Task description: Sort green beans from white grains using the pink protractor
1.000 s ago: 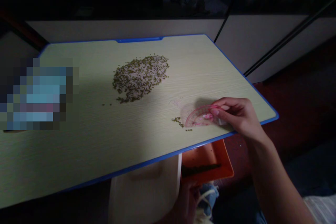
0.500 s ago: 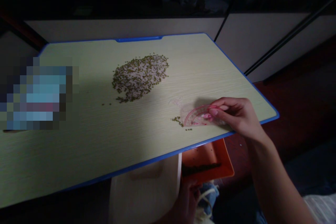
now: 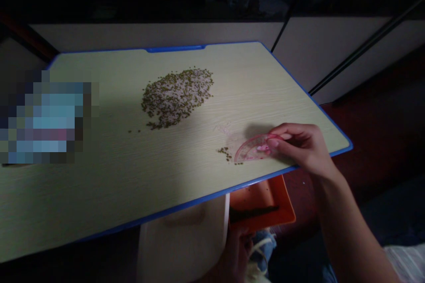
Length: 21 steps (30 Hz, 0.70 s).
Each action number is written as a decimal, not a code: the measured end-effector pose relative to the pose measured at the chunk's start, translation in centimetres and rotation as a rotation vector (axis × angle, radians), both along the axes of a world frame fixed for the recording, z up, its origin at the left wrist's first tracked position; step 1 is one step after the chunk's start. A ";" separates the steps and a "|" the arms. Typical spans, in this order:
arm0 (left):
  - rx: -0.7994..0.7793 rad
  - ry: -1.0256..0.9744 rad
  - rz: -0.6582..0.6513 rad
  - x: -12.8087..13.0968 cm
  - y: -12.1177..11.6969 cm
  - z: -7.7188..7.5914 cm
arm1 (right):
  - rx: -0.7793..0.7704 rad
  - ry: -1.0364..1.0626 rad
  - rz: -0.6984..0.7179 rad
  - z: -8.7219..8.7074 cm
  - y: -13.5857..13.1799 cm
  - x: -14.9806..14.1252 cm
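Pinched between the thumb and fingers of my right hand (image 3: 300, 143) is a clear pink protractor (image 3: 249, 148), held low over the table near its front edge. Just left of the protractor lie several small green beans (image 3: 225, 152), and a faint scatter of pale grains (image 3: 222, 128) is behind them. A larger pile of green beans mixed with white grains (image 3: 177, 97) spreads across the middle. Below the table edge, my left hand (image 3: 237, 250), dark and partly hidden, is closed at the near rim of an orange container (image 3: 279, 194) with a dark line of beans inside.
The pale table (image 3: 109, 185) has a blue rim. A white container (image 3: 182, 247) sits below its front edge, left of the orange one. A blurred-out object (image 3: 49, 119) is at the left. Cabinet panels (image 3: 166, 35) stand behind the table.
The protractor has shifted very slightly to the right and tilted, away from the small beans. The large pile and my left hand stay as they were.
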<state>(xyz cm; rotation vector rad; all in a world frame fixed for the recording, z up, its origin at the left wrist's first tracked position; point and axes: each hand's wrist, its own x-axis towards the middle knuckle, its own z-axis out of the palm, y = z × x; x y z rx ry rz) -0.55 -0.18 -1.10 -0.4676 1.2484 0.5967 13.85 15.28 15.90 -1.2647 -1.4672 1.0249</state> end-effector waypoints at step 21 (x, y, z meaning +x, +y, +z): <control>0.019 -0.001 -0.032 0.1 0.2 0.6 | -0.001 -0.068 0.023 -0.1 0.4 -0.2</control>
